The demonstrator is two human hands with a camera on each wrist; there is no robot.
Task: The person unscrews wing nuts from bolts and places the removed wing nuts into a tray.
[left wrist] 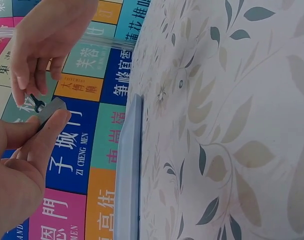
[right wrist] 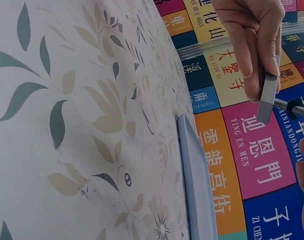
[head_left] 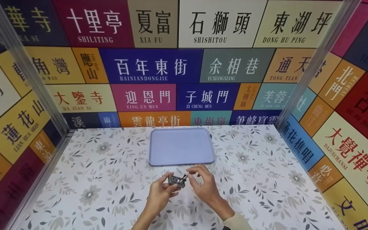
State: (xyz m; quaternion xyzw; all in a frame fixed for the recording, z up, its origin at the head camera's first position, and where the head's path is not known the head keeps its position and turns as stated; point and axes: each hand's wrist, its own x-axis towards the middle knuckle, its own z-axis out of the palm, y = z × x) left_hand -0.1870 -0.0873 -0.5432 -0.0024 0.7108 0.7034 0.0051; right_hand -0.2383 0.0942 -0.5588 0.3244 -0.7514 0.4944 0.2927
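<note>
My left hand [head_left: 159, 193] grips a small grey metal block [head_left: 176, 181] between thumb and fingers, above the table in front of the tray. In the right wrist view, a threaded bolt [right wrist: 281, 104] sticks out of the block's face and carries a black wing nut [right wrist: 296, 107]. My right hand [head_left: 207, 187] is beside the wing nut, thumb and forefinger bent loosely around its end. The left wrist view has its fingertips close by the black wings [left wrist: 37, 104], not pinching them. The fingers of my left hand cover part of the block.
A pale blue-lilac tray [head_left: 182, 147] lies at the back of the table, beyond both hands. The table [head_left: 107, 179] has a white cover printed with leaves and flowers. Panels with coloured signs [head_left: 152, 65] stand behind and at both sides.
</note>
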